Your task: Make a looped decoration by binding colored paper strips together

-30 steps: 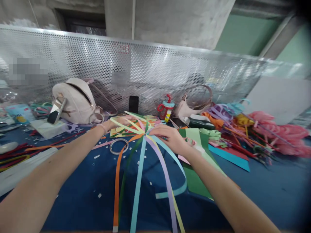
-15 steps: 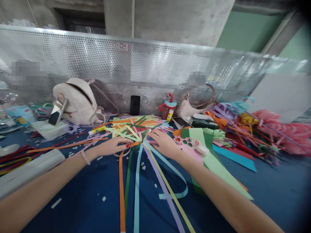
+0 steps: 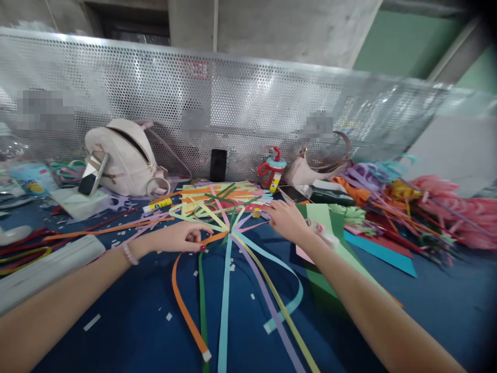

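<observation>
My left hand (image 3: 182,236) pinches an orange paper strip (image 3: 215,238) close to the point where several coloured strips meet. The strip's far part loops down under the hand to a white-tipped end. From the same meeting point a green strip (image 3: 202,290), a light blue strip (image 3: 224,300), a purple strip (image 3: 267,298) and a yellow strip (image 3: 285,313) run toward me. A second light blue strip curls off to the right. My right hand (image 3: 288,220) hovers right of the join, fingers slightly bent and apart, near the end of a pink strip (image 3: 254,226).
A pile of paper strips (image 3: 240,192) lies behind the join, with a glue stick (image 3: 157,205) on its left. Farther back stand a white backpack (image 3: 120,158), a phone (image 3: 218,166) and a red-handled cup (image 3: 272,168). Green paper sheets (image 3: 332,259) lie under my right forearm.
My right hand has moved away from the join to the right. The orange strip's loose end has swung up into a loop, showing its white tip. The left hand stays near the join.
</observation>
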`<act>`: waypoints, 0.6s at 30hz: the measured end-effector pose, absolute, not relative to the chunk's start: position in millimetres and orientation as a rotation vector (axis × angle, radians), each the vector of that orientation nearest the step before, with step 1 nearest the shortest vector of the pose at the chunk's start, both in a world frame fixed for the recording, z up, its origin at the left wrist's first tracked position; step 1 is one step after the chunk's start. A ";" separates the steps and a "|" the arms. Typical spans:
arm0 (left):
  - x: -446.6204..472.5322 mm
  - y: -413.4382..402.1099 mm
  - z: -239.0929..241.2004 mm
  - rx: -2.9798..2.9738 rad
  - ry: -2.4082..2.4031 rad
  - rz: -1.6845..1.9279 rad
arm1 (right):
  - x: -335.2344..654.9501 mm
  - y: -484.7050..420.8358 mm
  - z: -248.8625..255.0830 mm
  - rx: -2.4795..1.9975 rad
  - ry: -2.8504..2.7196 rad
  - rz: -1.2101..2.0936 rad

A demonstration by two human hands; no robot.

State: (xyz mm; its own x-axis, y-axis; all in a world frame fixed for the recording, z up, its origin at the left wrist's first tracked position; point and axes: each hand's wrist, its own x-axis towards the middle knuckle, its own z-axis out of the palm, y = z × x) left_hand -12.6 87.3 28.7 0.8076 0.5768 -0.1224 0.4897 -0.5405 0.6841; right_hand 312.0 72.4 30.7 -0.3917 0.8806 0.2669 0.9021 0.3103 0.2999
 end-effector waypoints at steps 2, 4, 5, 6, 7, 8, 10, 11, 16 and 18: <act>-15.9 88.1 30.1 2.262 0.787 0.113 | 323.8 74.1 32.5 -1.707 -2.551 -0.574; -19.1 89.7 32.3 2.335 0.821 0.100 | 333.6 74.7 34.4 -1.703 -2.598 -0.513; -20.8 90.7 33.7 2.399 0.836 0.098 | 337.4 74.4 35.4 -1.701 -2.617 -0.483; -22.4 91.8 34.9 2.470 0.843 0.096 | 340.2 74.0 36.3 -1.699 -2.637 -0.455; -24.2 93.0 35.9 2.538 0.841 0.089 | 341.9 73.3 36.8 -1.689 -2.662 -0.416; -25.9 94.3 36.5 2.594 0.832 0.079 | 342.3 72.6 36.9 -1.664 -2.687 -0.364; -28.9 96.7 36.4 2.648 0.818 0.053 | 339.2 71.2 35.2 -1.559 -2.723 -0.242; -30.1 97.7 36.1 2.654 0.814 0.042 | 336.0 70.5 33.3 -1.492 -2.729 -0.189; -34.0 99.1 37.3 2.677 0.747 -0.034 | 315.1 69.0 19.6 -1.233 -2.772 -0.129; -36.6 98.3 39.2 2.671 0.727 -0.067 | 310.7 69.9 16.5 -1.155 -2.806 -0.121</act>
State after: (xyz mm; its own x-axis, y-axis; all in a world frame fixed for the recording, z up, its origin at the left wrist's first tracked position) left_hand -36.6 98.3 39.2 0.8657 0.4802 -0.1410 0.4980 -0.7981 0.3391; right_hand 310.7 69.9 16.5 -0.7059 0.6969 0.1264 0.7052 0.7082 0.0341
